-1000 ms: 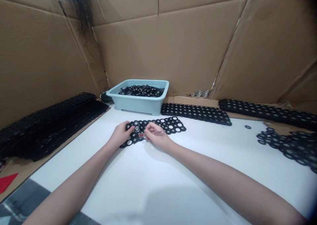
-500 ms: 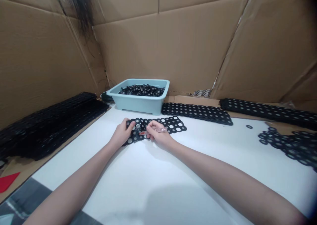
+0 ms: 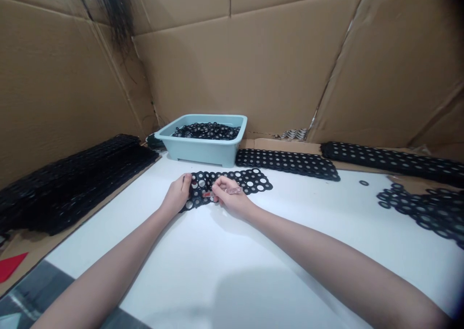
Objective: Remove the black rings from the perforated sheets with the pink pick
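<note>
Cardboard walls (image 3: 253, 78) surround a white worktop (image 3: 232, 266), with a light blue plastic tub (image 3: 203, 156) of loose black rings (image 3: 206, 131) at the back, stacked black perforated sheets (image 3: 72, 181) on the left. A black ring sheet (image 3: 253, 180) lies flat on the worktop in front of the tub, under both hands. Left hand (image 3: 176, 194) has its fingers (image 3: 186, 178) clenched on the sheet's left end; right hand (image 3: 231, 196) has its fingers (image 3: 220, 183) grasping a small red-and-clear piece (image 3: 207, 194), exact kind too small to tell.
</note>
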`<state>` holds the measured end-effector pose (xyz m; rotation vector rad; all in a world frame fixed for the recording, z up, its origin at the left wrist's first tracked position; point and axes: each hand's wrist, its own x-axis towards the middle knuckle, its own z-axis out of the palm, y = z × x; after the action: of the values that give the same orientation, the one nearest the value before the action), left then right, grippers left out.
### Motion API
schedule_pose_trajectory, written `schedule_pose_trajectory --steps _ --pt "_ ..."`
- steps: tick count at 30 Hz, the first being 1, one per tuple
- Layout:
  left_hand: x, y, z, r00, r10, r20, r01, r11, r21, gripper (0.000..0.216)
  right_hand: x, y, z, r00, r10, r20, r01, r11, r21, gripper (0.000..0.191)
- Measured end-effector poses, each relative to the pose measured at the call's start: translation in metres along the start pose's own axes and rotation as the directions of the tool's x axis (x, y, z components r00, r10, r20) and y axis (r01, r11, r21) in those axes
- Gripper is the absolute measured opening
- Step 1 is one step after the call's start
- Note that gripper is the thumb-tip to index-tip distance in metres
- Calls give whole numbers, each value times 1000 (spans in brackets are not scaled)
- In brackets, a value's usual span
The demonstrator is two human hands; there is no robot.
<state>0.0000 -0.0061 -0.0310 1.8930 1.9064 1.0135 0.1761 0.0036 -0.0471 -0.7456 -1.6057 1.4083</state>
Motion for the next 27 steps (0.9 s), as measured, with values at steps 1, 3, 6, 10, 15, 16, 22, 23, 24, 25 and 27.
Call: schedule_pose_trajectory --steps 1,3,6,10,15,16,22,23,24,25,27 --pt "0 0 0 1000 -1 -3 1 1000 0 50 0 0 0 1000 1 1 -1 1000 2 21" --pt "0 0 1 1000 -1 -7 1 1000 0 51 1 1 0 1000 2 0 -2 1000 11 21" --pt "-1 1 1 1000 2 -10 -2 1000 2 50 1 2 0 1000 0 1 0 1000 5 21" --pt "0 1 1 1000 11 -9 -11 1000 11 47 1 3 0 1000 -7 1 7 1000 -21 21" --pt "0 1 1 999 39 -15 -39 999 27 44 0 4 -1 1000 -21 14 22 999 -38 20" --pt "0 1 1 999 45 -18 -45 999 30 43 0 4 -1 999 -28 17 29 999 -41 19" --pt "0 1 1 998 60 -4 -59 998 33 39 -1 -1 1 998 -58 37 60 997 -58 17" --pt "0 1 1 998 59 0 -59 997 41 38 -1 -2 1 998 -59 36 61 996 -65 17" --pt "0 0 2 998 61 3 -61 997 52 38 -2 -2 1 998 -58 35 61 996 -72 16" --pt "0 0 2 998 63 5 -63 996 63 37 -2 -3 1 998 -54 33 57 995 -79 16" --pt "0 0 2 998 65 8 -65 995 82 36 -3 -3 2 998 -38 41 42 995 -90 16"
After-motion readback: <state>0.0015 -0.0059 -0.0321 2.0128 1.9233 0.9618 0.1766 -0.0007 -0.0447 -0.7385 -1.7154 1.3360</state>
